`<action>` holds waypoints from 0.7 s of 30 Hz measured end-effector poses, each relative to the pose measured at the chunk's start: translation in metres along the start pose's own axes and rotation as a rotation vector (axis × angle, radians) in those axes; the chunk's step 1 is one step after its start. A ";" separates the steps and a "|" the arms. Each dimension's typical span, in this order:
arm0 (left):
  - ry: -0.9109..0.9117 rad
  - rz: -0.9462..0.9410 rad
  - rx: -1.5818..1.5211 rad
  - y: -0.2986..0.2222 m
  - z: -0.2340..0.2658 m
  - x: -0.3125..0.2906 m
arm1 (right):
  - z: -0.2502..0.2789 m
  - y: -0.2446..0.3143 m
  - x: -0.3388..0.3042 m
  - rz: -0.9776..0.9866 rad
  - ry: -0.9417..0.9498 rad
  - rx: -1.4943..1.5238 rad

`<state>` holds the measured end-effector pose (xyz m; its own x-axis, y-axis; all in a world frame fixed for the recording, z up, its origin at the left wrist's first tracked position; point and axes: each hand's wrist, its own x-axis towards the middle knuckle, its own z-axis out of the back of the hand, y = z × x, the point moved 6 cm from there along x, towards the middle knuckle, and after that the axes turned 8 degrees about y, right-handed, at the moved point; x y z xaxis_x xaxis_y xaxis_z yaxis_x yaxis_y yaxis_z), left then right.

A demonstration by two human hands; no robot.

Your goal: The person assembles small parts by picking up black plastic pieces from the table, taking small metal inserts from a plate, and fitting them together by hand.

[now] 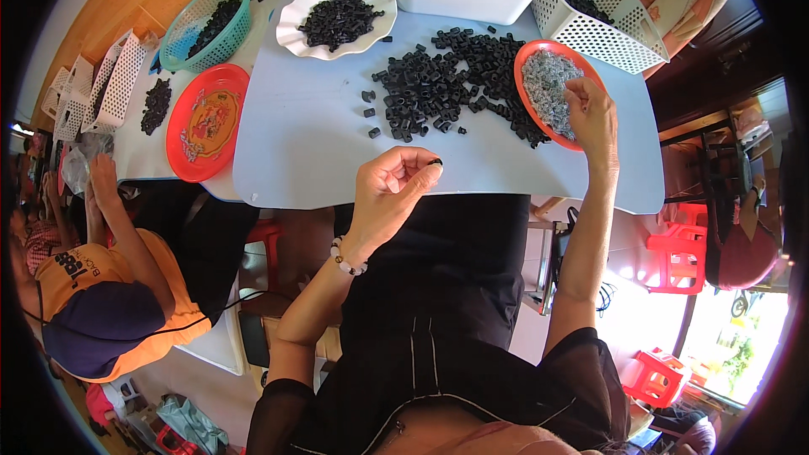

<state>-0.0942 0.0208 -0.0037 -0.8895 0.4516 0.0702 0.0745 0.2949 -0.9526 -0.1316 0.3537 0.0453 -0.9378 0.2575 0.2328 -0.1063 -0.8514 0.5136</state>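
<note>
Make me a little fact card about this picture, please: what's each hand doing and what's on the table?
Left hand: pinching a small black piece
Right hand: fingertips at tiny silvery pieces in an oval orange-red plate; grip unclear
Worktop: pale blue table
Middle: loose black heap
Far side: white scalloped dish, white rectangular tub, white perforated basket, each holding black pieces
Neighbour: person in orange-and-navy shirt

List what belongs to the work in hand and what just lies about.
Work in hand:
small black piece in left hand
right hand over round orange-red plate of silvery bits
loose heap of black pieces

Seemingly lying about:
red plastic stools
crumpled grey-green plastic
</note>
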 end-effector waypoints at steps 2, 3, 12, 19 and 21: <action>-0.008 0.000 -0.010 0.000 0.002 -0.001 | 0.008 -0.001 -0.002 -0.007 0.013 -0.069; -0.007 0.007 0.009 0.000 0.004 -0.001 | 0.012 0.000 -0.005 -0.007 0.013 -0.070; -0.010 -0.022 0.025 0.001 0.003 -0.001 | 0.004 0.000 -0.012 0.012 0.145 -0.260; -0.004 -0.048 0.058 0.001 0.005 -0.001 | 0.005 0.005 -0.012 -0.063 0.146 -0.152; -0.001 -0.046 0.055 0.001 0.005 -0.001 | 0.006 0.007 -0.013 -0.039 0.140 -0.160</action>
<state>-0.0954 0.0162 -0.0059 -0.8921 0.4372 0.1143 0.0085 0.2690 -0.9631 -0.1180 0.3468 0.0510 -0.9676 0.2348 0.0923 -0.1839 -0.9068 0.3793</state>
